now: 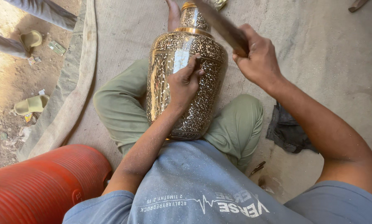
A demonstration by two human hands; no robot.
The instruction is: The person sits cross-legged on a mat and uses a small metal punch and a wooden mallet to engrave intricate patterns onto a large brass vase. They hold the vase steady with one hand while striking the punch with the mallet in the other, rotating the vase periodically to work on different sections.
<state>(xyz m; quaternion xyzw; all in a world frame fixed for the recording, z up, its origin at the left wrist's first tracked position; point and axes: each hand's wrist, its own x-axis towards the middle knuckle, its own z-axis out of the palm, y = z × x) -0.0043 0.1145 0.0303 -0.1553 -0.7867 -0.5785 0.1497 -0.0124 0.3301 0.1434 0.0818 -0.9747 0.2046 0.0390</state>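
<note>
Sitting cross-legged on the mat (pixel 123 25), you have a ribbed red container (pixel 40 182) at your eight o'clock and two green sandals (pixel 31 104) out at nine. The engraved brass vase (pixel 202 103) lies tilted in your lap, neck pointing to twelve. Your left hand (pixel 184 83) rests on its shoulder, fingers pinched around a small tool whose tip touches the metal. At one o'clock, above the vase, your right hand (pixel 256 56) is clenched on a dark wooden stick (pixel 221 25). A dark cloth (pixel 287 130) lies at three.
</note>
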